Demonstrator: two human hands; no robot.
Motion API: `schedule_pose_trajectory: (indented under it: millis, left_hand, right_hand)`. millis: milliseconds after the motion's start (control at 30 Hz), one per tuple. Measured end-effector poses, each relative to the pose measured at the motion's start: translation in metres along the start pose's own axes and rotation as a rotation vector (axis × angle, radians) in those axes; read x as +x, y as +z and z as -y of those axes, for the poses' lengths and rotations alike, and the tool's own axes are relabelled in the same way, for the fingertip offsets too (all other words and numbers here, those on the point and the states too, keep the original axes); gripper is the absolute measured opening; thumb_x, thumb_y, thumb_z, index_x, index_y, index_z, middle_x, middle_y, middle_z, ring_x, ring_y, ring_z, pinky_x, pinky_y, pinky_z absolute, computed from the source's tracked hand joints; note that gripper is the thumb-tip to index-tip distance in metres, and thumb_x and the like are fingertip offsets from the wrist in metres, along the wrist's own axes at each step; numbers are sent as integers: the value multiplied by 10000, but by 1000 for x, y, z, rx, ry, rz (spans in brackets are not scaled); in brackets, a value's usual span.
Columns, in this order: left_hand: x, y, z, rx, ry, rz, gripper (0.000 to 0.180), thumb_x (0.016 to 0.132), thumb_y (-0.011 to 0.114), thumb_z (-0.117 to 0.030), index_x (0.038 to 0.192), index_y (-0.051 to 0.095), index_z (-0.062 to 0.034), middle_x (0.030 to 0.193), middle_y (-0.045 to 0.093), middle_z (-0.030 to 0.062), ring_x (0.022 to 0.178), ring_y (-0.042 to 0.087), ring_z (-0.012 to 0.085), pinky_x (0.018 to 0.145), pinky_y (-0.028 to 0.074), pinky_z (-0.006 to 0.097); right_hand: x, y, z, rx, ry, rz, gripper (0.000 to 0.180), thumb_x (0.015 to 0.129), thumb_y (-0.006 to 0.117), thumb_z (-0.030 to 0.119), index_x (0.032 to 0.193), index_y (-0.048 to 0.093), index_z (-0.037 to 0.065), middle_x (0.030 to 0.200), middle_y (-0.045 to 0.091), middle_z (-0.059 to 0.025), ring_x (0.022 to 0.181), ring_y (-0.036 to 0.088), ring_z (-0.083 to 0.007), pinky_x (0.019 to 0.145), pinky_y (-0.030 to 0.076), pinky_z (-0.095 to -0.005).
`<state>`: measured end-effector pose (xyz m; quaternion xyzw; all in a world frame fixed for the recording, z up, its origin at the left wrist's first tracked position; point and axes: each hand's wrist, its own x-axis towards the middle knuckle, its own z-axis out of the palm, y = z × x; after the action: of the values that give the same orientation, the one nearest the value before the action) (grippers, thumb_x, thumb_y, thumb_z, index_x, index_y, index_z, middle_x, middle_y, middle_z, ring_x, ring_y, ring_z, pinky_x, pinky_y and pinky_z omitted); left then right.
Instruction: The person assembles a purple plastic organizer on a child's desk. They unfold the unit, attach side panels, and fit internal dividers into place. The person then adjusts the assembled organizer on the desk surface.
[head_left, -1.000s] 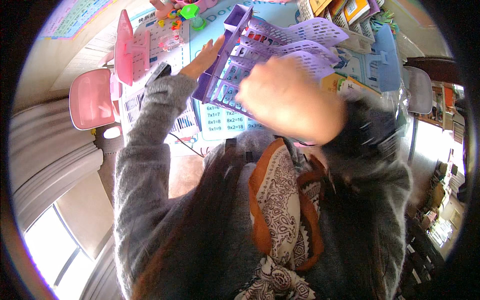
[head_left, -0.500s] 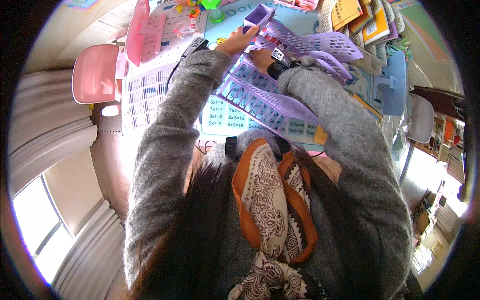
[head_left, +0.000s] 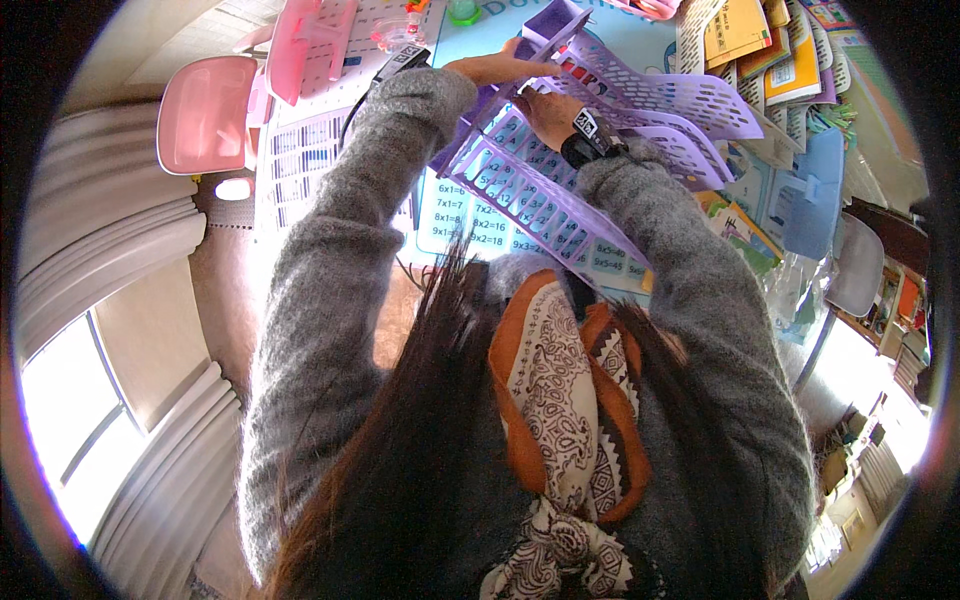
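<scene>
I am fitting together the lilac perforated plastic tray rack (head_left: 610, 130): my left hand (head_left: 497, 68) grips its upper edge, my right hand (head_left: 545, 112) clasps a tier just below; next I judge needs careful alignment.

A pink chair (head_left: 205, 112) stands at the upper left, and everything else is placed from it. Just right of it a pink tray (head_left: 308, 42) lies on the surface (head_left: 300, 170). Further right a blue multiplication chart (head_left: 470, 215) covers the surface. Far to the right, books (head_left: 760, 45) are heaped at the top, with a blue folder (head_left: 815, 195) below them. Below the chair hang pale curtains (head_left: 100, 260), and lower still a bright window (head_left: 60, 430).
</scene>
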<state>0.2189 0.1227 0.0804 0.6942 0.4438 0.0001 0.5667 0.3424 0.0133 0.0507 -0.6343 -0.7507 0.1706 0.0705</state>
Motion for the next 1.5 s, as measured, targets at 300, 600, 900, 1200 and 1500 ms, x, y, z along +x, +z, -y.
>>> schedule_pose_trajectory:
  millis: [300, 600, 900, 1200, 1500]
  left_hand:
    - [2, 2, 8, -199, 85, 61, 1008, 683, 664, -421, 1406, 153, 61, 1163, 529, 209, 1048, 523, 269, 898, 404, 326]
    - [-11, 2, -9, -175, 92, -38, 786, 708, 637, -357, 1320, 336, 32, 1015, 583, 149, 926, 547, 234, 818, 426, 317]
    - [19, 17, 16, -206, 109, -127, 675, 727, 616, -391, 1243, 417, -4, 1036, 581, 200, 945, 563, 272, 815, 447, 372]
    - [8, 21, 28, -131, 142, -147, 734, 827, 562, -524, 1348, 335, -59, 1131, 514, 108, 979, 476, 177, 835, 393, 288]
    - [0, 17, 5, -131, 66, -128, 921, 798, 483, -648, 1415, 192, -30, 1291, 407, 202, 1177, 398, 282, 971, 326, 349]
  right_hand:
    - [2, 3, 1, -59, -65, -36, 268, 948, 369, 292, 1090, 547, 150, 789, 641, -150, 675, 619, -353, 563, 479, -480]
    - [8, 3, -2, -136, -83, -93, 335, 945, 383, 384, 964, 613, 141, 776, 644, -124, 655, 627, -316, 556, 485, -455]
    - [9, 12, -3, -176, -101, -115, 315, 941, 393, 322, 928, 626, 110, 741, 648, -129, 670, 642, -317, 564, 498, -443]
    - [4, 2, 2, -54, -75, 3, 242, 873, 450, 207, 954, 604, 38, 839, 651, -191, 791, 640, -356, 684, 502, -479]
    - [-2, -19, 16, 32, 54, 30, 244, 865, 418, 174, 977, 609, 72, 841, 649, -192, 779, 642, -355, 671, 509, -471]
